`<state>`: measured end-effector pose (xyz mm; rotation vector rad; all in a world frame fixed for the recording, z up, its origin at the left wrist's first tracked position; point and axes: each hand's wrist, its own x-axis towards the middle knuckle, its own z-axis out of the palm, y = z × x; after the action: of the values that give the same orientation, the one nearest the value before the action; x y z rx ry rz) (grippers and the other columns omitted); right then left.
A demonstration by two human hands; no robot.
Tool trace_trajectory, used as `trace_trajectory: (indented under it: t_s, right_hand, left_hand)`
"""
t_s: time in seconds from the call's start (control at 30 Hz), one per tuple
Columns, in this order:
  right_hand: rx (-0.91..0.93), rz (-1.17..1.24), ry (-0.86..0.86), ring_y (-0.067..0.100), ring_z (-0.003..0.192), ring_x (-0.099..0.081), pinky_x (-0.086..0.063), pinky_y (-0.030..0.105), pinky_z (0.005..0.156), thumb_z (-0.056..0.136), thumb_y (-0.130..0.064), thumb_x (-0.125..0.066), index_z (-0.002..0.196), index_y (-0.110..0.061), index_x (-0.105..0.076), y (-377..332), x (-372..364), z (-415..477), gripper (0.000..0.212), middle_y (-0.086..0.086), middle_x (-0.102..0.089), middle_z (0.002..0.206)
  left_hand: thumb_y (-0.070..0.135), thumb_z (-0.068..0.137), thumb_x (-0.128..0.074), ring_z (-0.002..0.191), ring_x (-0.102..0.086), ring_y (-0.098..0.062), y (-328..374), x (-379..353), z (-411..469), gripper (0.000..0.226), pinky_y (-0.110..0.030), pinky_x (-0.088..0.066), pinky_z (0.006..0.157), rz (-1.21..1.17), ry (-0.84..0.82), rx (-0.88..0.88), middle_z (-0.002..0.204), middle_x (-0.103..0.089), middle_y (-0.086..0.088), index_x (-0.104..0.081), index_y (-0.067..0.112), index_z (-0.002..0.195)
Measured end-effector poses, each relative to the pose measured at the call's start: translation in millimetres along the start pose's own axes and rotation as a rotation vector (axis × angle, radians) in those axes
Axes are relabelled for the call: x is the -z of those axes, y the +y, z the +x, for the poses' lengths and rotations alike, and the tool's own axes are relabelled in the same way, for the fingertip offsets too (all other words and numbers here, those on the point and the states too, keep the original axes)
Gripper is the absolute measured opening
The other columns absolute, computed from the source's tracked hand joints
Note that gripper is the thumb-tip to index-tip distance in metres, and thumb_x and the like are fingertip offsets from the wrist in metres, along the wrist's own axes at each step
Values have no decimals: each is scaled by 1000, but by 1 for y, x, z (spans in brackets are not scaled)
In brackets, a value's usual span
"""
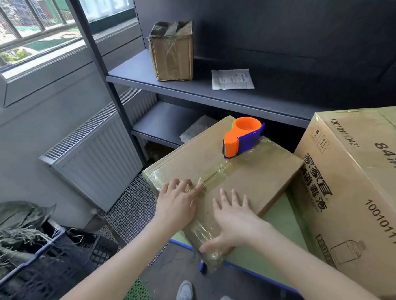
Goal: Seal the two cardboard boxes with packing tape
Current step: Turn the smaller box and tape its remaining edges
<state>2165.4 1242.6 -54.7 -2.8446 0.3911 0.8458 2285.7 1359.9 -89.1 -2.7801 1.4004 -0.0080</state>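
While left hand [178, 204], right hand [234, 217] press box [259, 178], dispenser [241, 138] sits atop

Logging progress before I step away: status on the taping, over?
Left hand, right hand open, flat on low box, pressing tape down. Tape dispenser sits on its far end. Larger box alongside.

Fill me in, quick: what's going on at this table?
A person is sealing the flat cardboard box on the green table. Clear tape already runs along its top seam, and both hands press flat on it: the left hand on the tape line, the right hand beside it with the thumb at the near corner. The orange and blue tape dispenser rests on the box's far end, nobody holding it. A larger printed box stands right beside it, untouched.
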Motion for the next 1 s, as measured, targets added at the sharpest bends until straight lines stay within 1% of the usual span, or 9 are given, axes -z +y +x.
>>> trace_trajectory:
  t_s: [0.1,0.17,0.23,0.4,0.53,0.63,0.73,0.87,1.0]
  right_hand:
    - [-70,-7,118,51,134,20,8,69,103,69,-76,-51,143,2,13,-40,-21,5,126,26,23,149]
    - [-69,-25,175,51,134,21,10,68,103,77,-63,-55,144,1,14,-40,-26,7,115,25,22,150]
    - [-35,-23,201,51,133,22,11,67,104,81,-52,-55,145,-2,12,-31,-30,7,105,22,22,151]
    - [81,-36,150,37,137,25,12,54,112,85,-36,-57,146,-8,16,14,-25,2,100,9,26,152]
    - [74,13,124,19,140,24,11,45,115,85,-20,-61,145,-19,21,65,-18,-12,101,-5,27,151]
    - [39,16,140,14,140,21,11,43,115,84,-10,-60,145,-22,19,80,-18,-18,100,-10,26,152]
    - [31,43,175,14,142,16,9,43,115,84,-15,-62,148,-22,11,80,-20,-16,97,-8,17,155]
    - [21,111,280,14,143,-3,-6,46,117,86,-51,-54,149,-22,-13,79,-13,-12,80,-9,-7,156]
    - [-2,125,408,19,129,-30,-29,40,106,91,-45,-48,139,-23,-41,78,-1,-2,53,-2,-37,142]
  left_hand:
    - [40,100,-28,144,-15,-18,-10,-4,7,45,-34,-12,114,-107,-8,-176,155,-21,11,-27,38,146]
    - [38,101,-25,146,-6,-16,-13,-9,5,47,-31,-2,116,-140,-9,-240,155,-14,13,-21,33,148]
    - [41,101,-22,146,-4,-15,-15,-15,2,48,-30,1,116,-137,4,-246,155,-11,15,-15,35,148]
    - [47,98,-27,143,-21,-19,18,-17,7,50,-36,-17,111,-165,71,-150,153,-25,13,-29,33,146]
    - [52,96,-28,136,-26,-21,39,-16,26,53,-35,-22,105,-139,50,-220,154,-24,12,-26,36,146]
    - [52,94,-35,121,-37,-22,48,-8,47,46,-33,-28,97,-220,62,-265,139,-44,12,-47,36,135]
    - [45,92,-48,109,-51,-20,54,1,72,37,-34,-37,93,-489,88,-127,119,-58,5,-63,24,118]
    - [31,89,-58,103,-57,-21,52,14,104,33,-35,-44,88,-694,225,46,113,-60,-2,-61,11,115]
    - [32,88,-61,107,-54,-22,53,23,130,41,-33,-42,88,-699,253,105,119,-56,-6,-56,8,121]
